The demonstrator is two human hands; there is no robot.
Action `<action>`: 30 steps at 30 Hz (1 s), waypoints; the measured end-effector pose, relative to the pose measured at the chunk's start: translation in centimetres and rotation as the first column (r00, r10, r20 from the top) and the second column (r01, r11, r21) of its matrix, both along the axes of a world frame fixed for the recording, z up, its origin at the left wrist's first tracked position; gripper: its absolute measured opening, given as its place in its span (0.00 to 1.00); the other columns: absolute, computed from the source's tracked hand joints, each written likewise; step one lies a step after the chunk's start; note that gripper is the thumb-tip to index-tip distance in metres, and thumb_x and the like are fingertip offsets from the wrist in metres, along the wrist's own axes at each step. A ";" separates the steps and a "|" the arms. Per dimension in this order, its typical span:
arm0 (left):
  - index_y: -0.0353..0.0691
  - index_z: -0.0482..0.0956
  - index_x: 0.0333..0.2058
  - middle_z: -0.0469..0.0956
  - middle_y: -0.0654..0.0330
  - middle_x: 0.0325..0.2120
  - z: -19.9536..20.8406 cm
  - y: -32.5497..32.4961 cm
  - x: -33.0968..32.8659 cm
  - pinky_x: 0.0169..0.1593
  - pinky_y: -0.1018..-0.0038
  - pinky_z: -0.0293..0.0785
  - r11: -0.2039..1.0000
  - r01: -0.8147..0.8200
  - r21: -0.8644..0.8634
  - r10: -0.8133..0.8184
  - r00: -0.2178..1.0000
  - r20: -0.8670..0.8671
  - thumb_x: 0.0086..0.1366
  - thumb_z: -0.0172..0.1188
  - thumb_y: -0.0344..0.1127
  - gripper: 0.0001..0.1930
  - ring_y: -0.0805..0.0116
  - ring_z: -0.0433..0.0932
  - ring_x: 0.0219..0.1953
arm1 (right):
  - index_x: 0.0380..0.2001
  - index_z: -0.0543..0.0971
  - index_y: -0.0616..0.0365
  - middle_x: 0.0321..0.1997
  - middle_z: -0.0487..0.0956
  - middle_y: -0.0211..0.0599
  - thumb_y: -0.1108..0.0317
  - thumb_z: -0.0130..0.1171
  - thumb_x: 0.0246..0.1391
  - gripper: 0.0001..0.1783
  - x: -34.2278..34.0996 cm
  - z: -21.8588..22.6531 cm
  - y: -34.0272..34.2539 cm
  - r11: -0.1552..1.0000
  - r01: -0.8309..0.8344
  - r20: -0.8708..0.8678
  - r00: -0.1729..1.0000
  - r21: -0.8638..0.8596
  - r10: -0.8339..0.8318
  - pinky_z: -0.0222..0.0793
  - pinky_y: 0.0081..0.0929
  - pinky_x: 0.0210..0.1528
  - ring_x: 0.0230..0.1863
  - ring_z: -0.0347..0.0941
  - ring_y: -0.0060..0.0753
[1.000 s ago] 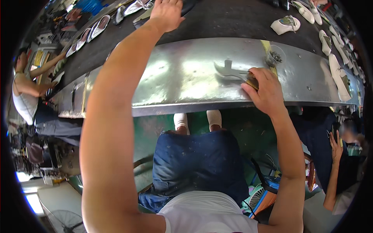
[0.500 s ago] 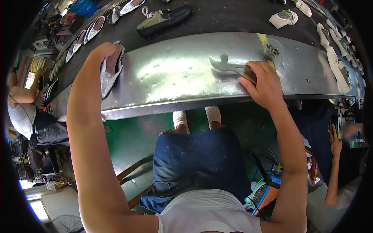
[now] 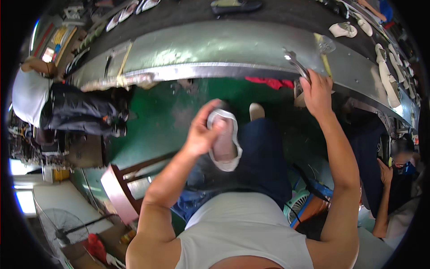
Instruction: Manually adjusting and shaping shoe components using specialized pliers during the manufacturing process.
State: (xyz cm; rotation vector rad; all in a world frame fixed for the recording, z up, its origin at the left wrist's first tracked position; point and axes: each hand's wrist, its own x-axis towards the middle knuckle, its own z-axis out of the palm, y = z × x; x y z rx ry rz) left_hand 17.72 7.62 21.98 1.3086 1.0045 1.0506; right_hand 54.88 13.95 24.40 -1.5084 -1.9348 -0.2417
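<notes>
Off the metal-topped workbench (image 3: 197,45) and over the lap (image 3: 265,157), a white-rimmed shoe (image 3: 226,150) has been brought, gripped in the left hand (image 3: 201,136); a hammer (image 3: 295,64) is gripped in the right hand (image 3: 319,93). Were the left grip loosened, the shoe could be dropped. Its sole is hidden, the hammer's handle mostly covered.

The bench strip (image 3: 188,47) is shiny metal. The hammer (image 3: 297,64) is shiny metal too. The dark tabletop (image 3: 286,15) looks dull. The blurry shoe (image 3: 225,150) may be cloth. The shirt (image 3: 246,224) is dull cloth.
</notes>
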 end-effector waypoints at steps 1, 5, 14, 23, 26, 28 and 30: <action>0.40 0.61 0.67 0.71 0.57 0.57 -2.8 -2.2 0.9 0.63 0.70 0.64 1.000 0.006 -0.012 -0.006 1.000 -0.029 0.64 0.66 0.35 0.35 0.68 0.70 0.59 | 0.46 0.76 0.61 0.35 0.80 0.42 0.57 0.59 0.61 0.19 -0.9 -0.5 -2.9 0.990 -0.031 -0.129 0.992 -0.135 0.013 0.67 0.39 0.47 0.38 0.76 0.43; 0.46 0.56 0.69 0.73 0.62 0.50 -6.9 -5.2 1.6 0.59 0.74 0.66 0.989 0.080 -0.127 -0.076 0.997 0.031 0.68 0.62 0.34 0.34 0.73 0.70 0.52 | 0.43 0.76 0.63 0.28 0.79 0.31 0.61 0.55 0.65 0.15 -5.9 -2.2 -15.5 0.392 -0.630 -0.742 0.556 -0.670 -0.375 0.70 0.23 0.30 0.27 0.73 0.19; 0.48 0.56 0.68 0.74 0.65 0.47 -5.0 -5.5 1.1 0.58 0.75 0.65 0.951 0.231 -0.207 -0.213 0.971 0.107 0.76 0.48 0.48 0.26 0.76 0.69 0.50 | 0.45 0.77 0.66 0.33 0.82 0.35 0.62 0.56 0.64 0.16 -12.0 -4.9 -20.9 0.260 -0.741 -0.781 0.548 -0.619 -0.298 0.72 0.26 0.35 0.31 0.75 0.22; 0.47 0.55 0.68 0.69 0.61 0.55 -7.3 -5.8 1.2 0.61 0.72 0.63 0.966 0.258 0.017 -0.246 0.938 -0.246 0.78 0.43 0.44 0.25 0.73 0.67 0.54 | 0.49 0.74 0.61 0.32 0.78 0.33 0.62 0.51 0.68 0.15 -12.4 -0.4 -16.5 0.633 -0.702 -0.934 0.136 -0.327 -0.331 0.62 0.15 0.25 0.24 0.67 0.15; 0.44 0.54 0.68 0.62 0.48 0.63 -7.1 -5.3 0.7 0.67 0.66 0.55 0.973 0.170 0.158 -0.099 0.920 -0.380 0.76 0.45 0.49 0.28 0.57 0.61 0.65 | 0.50 0.74 0.63 0.34 0.79 0.35 0.64 0.53 0.67 0.15 -11.3 -0.5 -17.6 0.461 -0.739 -0.866 0.358 -0.492 -0.351 0.66 0.18 0.27 0.28 0.70 0.16; 0.44 0.53 0.69 0.67 0.49 0.59 -6.8 -5.0 0.4 0.66 0.68 0.58 0.958 0.244 -0.152 -0.255 0.965 -0.060 0.76 0.44 0.49 0.29 0.58 0.65 0.63 | 0.53 0.73 0.67 0.43 0.81 0.41 0.64 0.54 0.66 0.19 -10.9 -1.9 -18.9 0.168 -0.795 -0.788 0.503 -0.583 -0.355 0.68 0.18 0.30 0.30 0.72 0.18; 0.45 0.51 0.69 0.71 0.54 0.55 -6.8 -4.9 0.5 0.64 0.69 0.60 0.955 0.255 -0.148 -0.269 0.960 -0.081 0.77 0.43 0.49 0.29 0.64 0.67 0.59 | 0.48 0.76 0.65 0.38 0.81 0.37 0.66 0.53 0.66 0.14 -12.1 -3.7 -19.9 0.227 -0.788 -0.805 0.487 -0.572 -0.339 0.71 0.23 0.35 0.33 0.74 0.21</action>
